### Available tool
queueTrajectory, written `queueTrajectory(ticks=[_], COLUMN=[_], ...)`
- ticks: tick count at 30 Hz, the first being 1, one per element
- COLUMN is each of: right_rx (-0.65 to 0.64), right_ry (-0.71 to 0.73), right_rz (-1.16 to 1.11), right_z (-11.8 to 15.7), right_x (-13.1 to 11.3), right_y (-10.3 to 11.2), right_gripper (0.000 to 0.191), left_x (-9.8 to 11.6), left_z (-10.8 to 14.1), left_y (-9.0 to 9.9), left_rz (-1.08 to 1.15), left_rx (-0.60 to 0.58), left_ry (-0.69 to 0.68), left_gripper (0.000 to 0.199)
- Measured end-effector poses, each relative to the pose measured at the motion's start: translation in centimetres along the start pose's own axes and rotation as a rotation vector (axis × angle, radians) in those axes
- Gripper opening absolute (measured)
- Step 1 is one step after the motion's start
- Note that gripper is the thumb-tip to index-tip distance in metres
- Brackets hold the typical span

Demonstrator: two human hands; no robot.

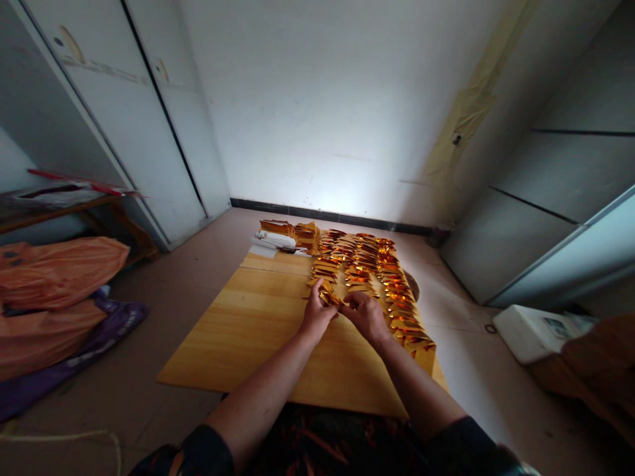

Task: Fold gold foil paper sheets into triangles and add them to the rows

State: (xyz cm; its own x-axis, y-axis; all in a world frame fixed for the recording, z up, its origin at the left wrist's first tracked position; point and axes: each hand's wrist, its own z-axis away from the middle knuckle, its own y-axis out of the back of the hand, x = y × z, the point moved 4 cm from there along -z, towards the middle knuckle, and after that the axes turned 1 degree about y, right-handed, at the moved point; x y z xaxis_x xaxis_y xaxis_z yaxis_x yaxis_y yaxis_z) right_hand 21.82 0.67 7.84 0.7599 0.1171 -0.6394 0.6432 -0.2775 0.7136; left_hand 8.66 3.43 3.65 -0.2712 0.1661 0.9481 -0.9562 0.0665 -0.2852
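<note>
Over the middle of the wooden board, my left hand grips a piece of gold foil paper between thumb and fingers. My right hand pinches the lower right end of the same piece, close beside the left. Several rows of folded gold foil pieces stand behind and to the right of my hands. At the board's far left corner are brown paper stacks and a white packet.
Orange bags and a purple bag lie at the left, near a wooden bench. Grey cabinets stand against the wall. A white box is at the right, and a round object shows behind the board's right edge.
</note>
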Motion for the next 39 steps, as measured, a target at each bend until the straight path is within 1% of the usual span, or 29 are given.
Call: queueTrajectory(ticks=[5, 8, 11, 14, 16, 18, 21, 23, 25, 27, 32, 39], right_rx=[-0.010, -0.007, 0.054, 0.148, 0.199, 0.241, 0.261, 0.258, 0.246, 0.230, 0.197, 0.167], right_ry=[0.011, 0.031, 0.109, 0.215, 0.243, 0.243, 0.220, 0.226, 0.229, 0.215, 0.126, 0.085], right_rz=[0.005, 0.018, 0.091, 0.257, 0.392, 0.518, 0.665, 0.722, 0.758, 0.779, 0.784, 0.756], right_z=[0.0, 0.1, 0.0, -0.4, -1.0, -1.8, -3.1, -3.8, -4.4, -4.9, -5.9, -6.7], right_x=[-0.1, 0.0, -0.1, 0.1, 0.8, 2.2, 4.9, 6.5, 7.5, 8.0, 8.5, 9.3], right_y=[0.1, 0.0, 0.3, 1.4, 2.6, 4.0, 5.5, 6.0, 6.0, 5.7, 5.1, 4.5], right_gripper=[0.005, 0.007, 0.011, 0.015, 0.018, 0.020, 0.023, 0.021, 0.021, 0.019, 0.019, 0.019], left_x=[0.0, 0.2, 0.0, -0.5, -0.9, -1.4, -1.7, -1.7, -1.6, -1.6, -1.6, -1.6], left_z=[0.1, 0.1, 0.2, 0.1, 0.1, 0.1, 0.2, 0.3, 0.4, 0.5, 0.6, 0.7], left_y=[0.1, 0.0, -0.1, 0.1, 0.4, 0.8, 1.3, 1.4, 1.4, 1.4, 1.6, 1.6], left_rz=[-0.003, 0.013, 0.024, 0.002, -0.028, -0.045, -0.043, -0.048, -0.065, -0.077, -0.081, -0.088], left_rx=[0.020, 0.030, 0.018, -0.047, -0.078, -0.085, -0.095, -0.104, -0.107, -0.108, -0.100, -0.102], left_ry=[0.034, 0.013, 0.018, 0.018, -0.008, -0.019, -0.028, -0.034, -0.030, -0.027, -0.040, -0.043], left_gripper=[0.090, 0.090, 0.093, 0.100, 0.102, 0.100, 0.096, 0.094, 0.094, 0.093, 0.091, 0.089])
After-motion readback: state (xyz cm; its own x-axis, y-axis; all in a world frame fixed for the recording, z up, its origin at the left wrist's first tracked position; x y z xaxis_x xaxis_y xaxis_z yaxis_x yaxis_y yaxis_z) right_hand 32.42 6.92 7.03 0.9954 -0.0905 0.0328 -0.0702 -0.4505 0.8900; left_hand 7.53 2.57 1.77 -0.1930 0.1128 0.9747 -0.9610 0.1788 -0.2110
